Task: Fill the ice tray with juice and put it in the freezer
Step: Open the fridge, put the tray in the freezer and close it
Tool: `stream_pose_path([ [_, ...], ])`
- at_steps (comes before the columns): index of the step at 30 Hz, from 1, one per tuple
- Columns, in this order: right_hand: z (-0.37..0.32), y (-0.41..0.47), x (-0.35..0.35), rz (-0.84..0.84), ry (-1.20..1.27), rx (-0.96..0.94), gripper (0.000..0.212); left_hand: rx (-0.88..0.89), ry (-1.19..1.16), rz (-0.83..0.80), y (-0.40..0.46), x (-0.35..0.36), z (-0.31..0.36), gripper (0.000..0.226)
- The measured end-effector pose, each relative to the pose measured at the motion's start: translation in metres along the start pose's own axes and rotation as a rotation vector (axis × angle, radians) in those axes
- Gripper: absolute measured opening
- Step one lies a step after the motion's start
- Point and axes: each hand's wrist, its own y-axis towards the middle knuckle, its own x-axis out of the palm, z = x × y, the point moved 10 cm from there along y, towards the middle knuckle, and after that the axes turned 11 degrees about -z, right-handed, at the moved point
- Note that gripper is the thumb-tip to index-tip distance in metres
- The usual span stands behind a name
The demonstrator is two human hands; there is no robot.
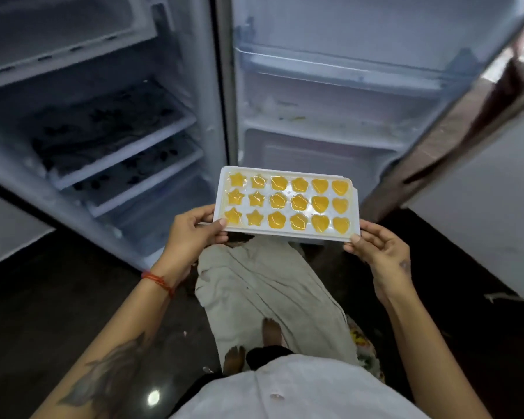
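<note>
A white ice tray [288, 172] is held level in front of me, its star, flower and heart cells full of orange juice. My left hand [191, 234] grips its near left corner, thumb on the rim. My right hand [378, 247] grips the near right corner the same way. The fridge [206, 71] stands open right ahead. At its top left is the freezer compartment [64, 34], above and to the left of the tray.
Glass shelves [109, 140] with a dark leaf pattern fill the fridge body on the left. The open door [330, 86] with its racks stands on the right, next to a white wall [481, 192]. The floor [58, 297] is dark; my legs and bare feet are below the tray.
</note>
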Motion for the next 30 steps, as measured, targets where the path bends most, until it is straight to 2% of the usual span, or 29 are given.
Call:
stream_pose_path([
  [7,-0.009,0.085,0.082,-0.322,-0.068,0.03,0.028,-0.015,-0.122,0.294,-0.015,-0.06,-0.002,0.037],
  [15,-0.018,0.128,0.186,-0.606,-0.106,0.043,0.023,0.007,-0.23,0.543,-0.04,-0.123,-0.007,0.039],
  [23,-0.016,0.167,0.281,-0.705,-0.094,0.058,0.026,0.074,-0.379,0.68,-0.038,-0.195,0.0,0.03],
  [27,-0.025,0.189,0.326,-0.737,-0.062,0.038,0.025,0.13,-0.433,0.686,-0.023,-0.231,0.016,0.023],
  [30,-0.035,0.207,0.357,-0.745,-0.04,0.005,0.022,0.166,-0.48,0.676,-0.01,-0.257,0.03,0.028],
])
